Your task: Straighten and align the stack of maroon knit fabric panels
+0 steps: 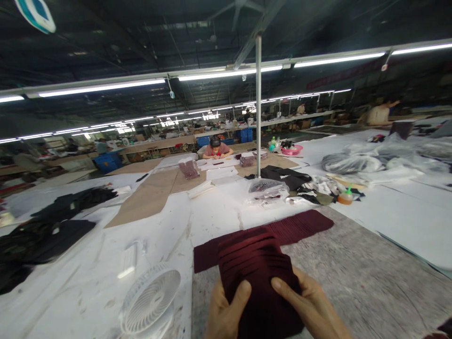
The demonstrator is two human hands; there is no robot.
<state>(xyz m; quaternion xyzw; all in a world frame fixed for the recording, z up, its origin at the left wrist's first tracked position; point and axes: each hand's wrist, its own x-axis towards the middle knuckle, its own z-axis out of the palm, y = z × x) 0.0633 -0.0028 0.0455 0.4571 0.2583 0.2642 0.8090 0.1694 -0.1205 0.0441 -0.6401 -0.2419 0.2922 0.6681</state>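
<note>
Between my two hands is a stack of dark maroon fabric pieces (pixel 259 278), its far edges fanned out in steps. My left hand (pixel 229 306) grips the left side, thumb on top and fingers hidden underneath. On the right side my right hand (pixel 307 299) is closed in the same way, its thumb pressing the top piece. Just beyond the stack, a row of overlapping maroon fabric pieces (pixel 300 228) lies across the grey mottled sheet (pixel 367 268) on the table. The held stack covers part of that row.
A white fan (pixel 151 301) sits at the near left. Dark garments (pixel 67 212) lie farther left. Beyond the row are a clear plastic bag (pixel 268 189), fabric scraps, an orange bottle (pixel 345 197) and a metal post (pixel 258 108). Another person (pixel 217 148) works at the table's far side.
</note>
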